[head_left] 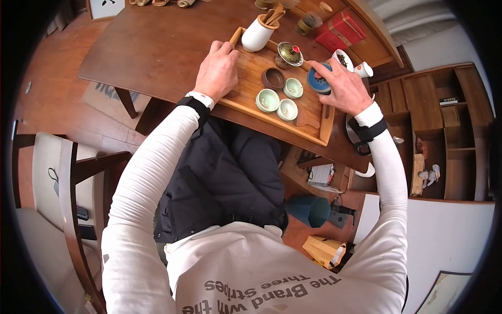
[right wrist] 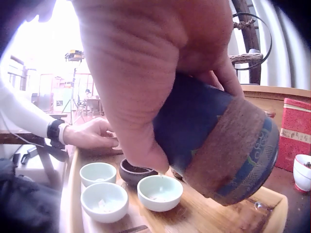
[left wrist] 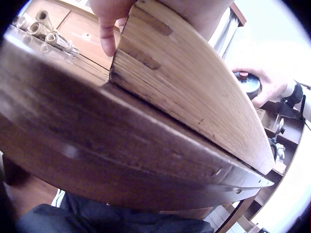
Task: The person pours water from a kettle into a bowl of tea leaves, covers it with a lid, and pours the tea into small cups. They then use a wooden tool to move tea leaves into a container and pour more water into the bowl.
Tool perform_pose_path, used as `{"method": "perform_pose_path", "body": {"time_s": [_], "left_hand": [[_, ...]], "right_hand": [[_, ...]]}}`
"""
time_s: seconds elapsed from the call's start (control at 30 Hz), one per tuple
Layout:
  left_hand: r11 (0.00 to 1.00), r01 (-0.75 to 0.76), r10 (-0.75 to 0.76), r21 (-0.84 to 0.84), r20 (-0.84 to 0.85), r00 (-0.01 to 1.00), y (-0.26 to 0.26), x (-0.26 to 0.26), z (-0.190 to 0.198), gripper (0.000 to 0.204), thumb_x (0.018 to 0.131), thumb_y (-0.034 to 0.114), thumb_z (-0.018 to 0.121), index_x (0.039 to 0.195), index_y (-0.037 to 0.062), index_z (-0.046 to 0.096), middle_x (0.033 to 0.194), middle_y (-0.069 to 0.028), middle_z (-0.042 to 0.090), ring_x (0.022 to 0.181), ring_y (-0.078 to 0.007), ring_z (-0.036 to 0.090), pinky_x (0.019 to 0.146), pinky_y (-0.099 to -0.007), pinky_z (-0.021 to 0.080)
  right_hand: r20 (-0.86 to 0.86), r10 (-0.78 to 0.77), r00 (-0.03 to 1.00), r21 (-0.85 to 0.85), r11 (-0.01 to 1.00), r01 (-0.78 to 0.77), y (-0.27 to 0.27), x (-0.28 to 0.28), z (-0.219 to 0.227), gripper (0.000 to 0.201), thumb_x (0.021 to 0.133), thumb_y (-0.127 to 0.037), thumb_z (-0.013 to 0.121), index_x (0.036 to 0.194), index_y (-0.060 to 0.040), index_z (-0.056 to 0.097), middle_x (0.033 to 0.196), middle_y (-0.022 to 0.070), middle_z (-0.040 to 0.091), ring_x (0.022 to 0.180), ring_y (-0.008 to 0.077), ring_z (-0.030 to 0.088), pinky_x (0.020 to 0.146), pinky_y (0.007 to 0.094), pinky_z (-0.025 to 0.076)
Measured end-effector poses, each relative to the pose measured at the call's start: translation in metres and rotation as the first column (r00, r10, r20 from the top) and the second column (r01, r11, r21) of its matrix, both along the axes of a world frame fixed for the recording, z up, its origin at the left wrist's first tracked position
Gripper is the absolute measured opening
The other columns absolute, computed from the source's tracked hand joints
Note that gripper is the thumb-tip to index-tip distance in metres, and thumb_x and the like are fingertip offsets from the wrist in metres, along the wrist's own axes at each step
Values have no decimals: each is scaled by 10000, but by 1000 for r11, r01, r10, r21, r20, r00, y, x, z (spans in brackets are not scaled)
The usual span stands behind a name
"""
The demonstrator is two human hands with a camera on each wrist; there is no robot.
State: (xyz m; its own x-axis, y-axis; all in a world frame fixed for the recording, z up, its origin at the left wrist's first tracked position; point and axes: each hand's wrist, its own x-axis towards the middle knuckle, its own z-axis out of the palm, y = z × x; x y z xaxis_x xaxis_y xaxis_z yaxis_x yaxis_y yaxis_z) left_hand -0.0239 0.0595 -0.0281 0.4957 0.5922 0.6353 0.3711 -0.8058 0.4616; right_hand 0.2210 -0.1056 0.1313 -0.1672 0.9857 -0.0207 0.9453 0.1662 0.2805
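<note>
My left hand [head_left: 217,70] grips the left side of a wooden tea tray [head_left: 246,102], fingers curled at its rim; in the left wrist view one finger hangs beside the tray's end. From above, my right hand [head_left: 345,86] grasps a blue tea canister [right wrist: 214,131] with a brown band, tilted in the right wrist view. It is over the tray's right part. Near it sit three pale green cups, among them the rear cup [head_left: 293,88], and a dark brown cup [head_left: 273,78]. A lidded bowl [head_left: 289,54] with a red knob stands behind them.
On the tray's far left corner stands a white holder [head_left: 257,35] with wooden tools. A flat wooden piece [head_left: 308,120] lies by the front edge. Beyond the tray are a red box [head_left: 340,30] and a white dish [head_left: 342,59] of leaves. A blue bin [head_left: 308,210] stands below.
</note>
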Motion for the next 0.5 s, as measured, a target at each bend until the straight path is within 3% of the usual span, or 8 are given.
{"method": "perform_pose_path", "body": {"time_s": [0.03,0.5], "left_hand": [[1000,-1,1,14,15,1000,1,0,-1,245,721,-35,651,959,-11,705,1021,-110,623,1014,-318,554,894,-384,541],[1000,5,-6,17,42,999,1,1,-2,195,732,-31,645,922,-20,688,1008,-120,621,1012,-324,555,885,-394,544]], "right_hand": [[-2,-10,1000,-12,1000,10,0,-1,3,839,644,-85,783,1431,-204,516,1062,81,582,1002,318,654,755,440,563],[130,-1,992,-1,1000,1,5,-13,36,791,666,-116,811,1396,-216,522,1078,109,585,1027,314,651,739,447,590]]}}
